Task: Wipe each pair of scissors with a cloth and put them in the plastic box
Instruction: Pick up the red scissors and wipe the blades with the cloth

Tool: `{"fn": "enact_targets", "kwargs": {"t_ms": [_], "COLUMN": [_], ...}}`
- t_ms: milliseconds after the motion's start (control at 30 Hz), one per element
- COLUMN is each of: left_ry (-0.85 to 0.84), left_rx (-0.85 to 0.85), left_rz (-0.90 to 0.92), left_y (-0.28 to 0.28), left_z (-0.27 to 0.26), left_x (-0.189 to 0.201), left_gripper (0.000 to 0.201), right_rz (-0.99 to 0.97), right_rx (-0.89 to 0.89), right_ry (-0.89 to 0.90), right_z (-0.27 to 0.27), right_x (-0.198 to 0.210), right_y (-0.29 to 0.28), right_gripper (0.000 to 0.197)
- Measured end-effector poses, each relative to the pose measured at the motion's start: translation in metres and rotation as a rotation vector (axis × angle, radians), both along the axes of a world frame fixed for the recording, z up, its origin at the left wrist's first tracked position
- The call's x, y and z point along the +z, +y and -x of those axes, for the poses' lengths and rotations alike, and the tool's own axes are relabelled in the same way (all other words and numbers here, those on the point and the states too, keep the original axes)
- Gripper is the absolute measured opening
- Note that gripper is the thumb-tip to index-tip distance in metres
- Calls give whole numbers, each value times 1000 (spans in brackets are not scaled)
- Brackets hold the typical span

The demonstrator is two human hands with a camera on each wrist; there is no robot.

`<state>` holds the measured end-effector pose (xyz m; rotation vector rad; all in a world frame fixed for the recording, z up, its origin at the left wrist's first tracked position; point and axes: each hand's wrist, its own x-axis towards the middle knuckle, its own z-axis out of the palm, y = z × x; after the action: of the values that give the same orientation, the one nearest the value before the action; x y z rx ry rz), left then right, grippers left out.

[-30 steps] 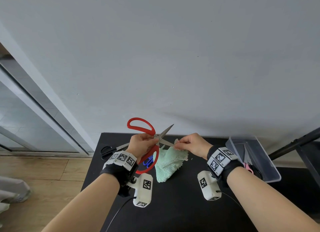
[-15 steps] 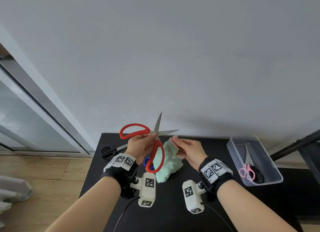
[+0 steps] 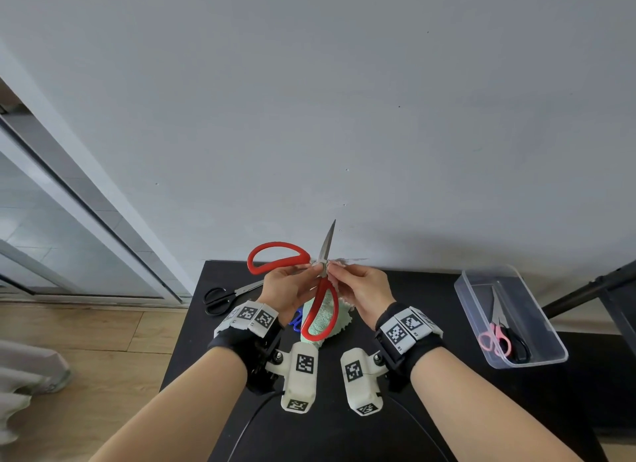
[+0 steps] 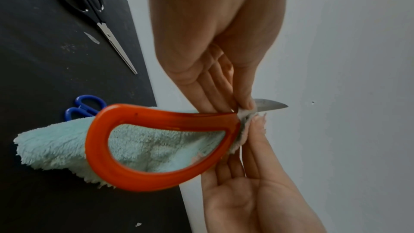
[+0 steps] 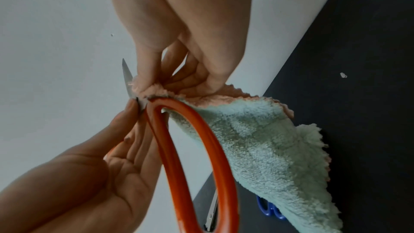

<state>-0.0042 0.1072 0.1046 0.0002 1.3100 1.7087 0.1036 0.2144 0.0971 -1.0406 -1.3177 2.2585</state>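
Red scissors (image 3: 311, 291) are held up in the air above the far edge of the worktop (image 3: 430, 410). The left hand (image 3: 287, 289) pinches them near the pivot, with the blades spread apart. The right hand (image 3: 361, 286) pinches a fold of the green cloth (image 4: 56, 146) around one blade, near the pivot; the rest of the cloth hangs down to the worktop.

The other blade stands bare and points up, close to the fingers, so I think a slip of the cloth could bring skin on the edge. Also the blades could swing together on the right fingers.

Near the right edge stands the plastic box (image 3: 464, 291), holding pink scissors (image 3: 494, 341) and a dark pair. Black scissors (image 3: 223, 296) and blue scissors (image 4: 86, 105) lie outside on the worktop, not yet put away.
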Motion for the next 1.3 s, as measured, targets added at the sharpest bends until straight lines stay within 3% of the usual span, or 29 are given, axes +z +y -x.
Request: {"fn": "enact_targets", "kwargs": {"t_ms": [133, 233, 400, 600, 833, 1067, 1300], "left_ry": [24, 48, 71, 77, 121, 117, 82], "left_rx": [-3, -2, -40, -21, -48, 60, 14], "left_rz": [29, 27, 21, 33, 69, 112, 52], "left_y": [2, 5, 7, 5, 5, -12, 3], "left_z": [0, 0, 2, 9, 14, 39, 26], "left_x": [0, 1, 5, 3, 5, -3, -2], "left_gripper": [42, 37, 11, 28, 27, 24, 31], "right_rz": [-44, -56, -43, -216, -275, -133, -55], "right_rx": [3, -5, -24, 7, 75, -116, 28], "right_ry": [-54, -45, 0, -29, -100, -23, 31], "right_z": [4, 4, 1, -7, -17, -43, -20], "right_x": [-1, 0, 4, 3, -3, 0, 2], "right_y": [1, 3, 9, 23, 39, 66, 36], "right_gripper": [14, 21, 18, 27, 36, 13, 31]}}
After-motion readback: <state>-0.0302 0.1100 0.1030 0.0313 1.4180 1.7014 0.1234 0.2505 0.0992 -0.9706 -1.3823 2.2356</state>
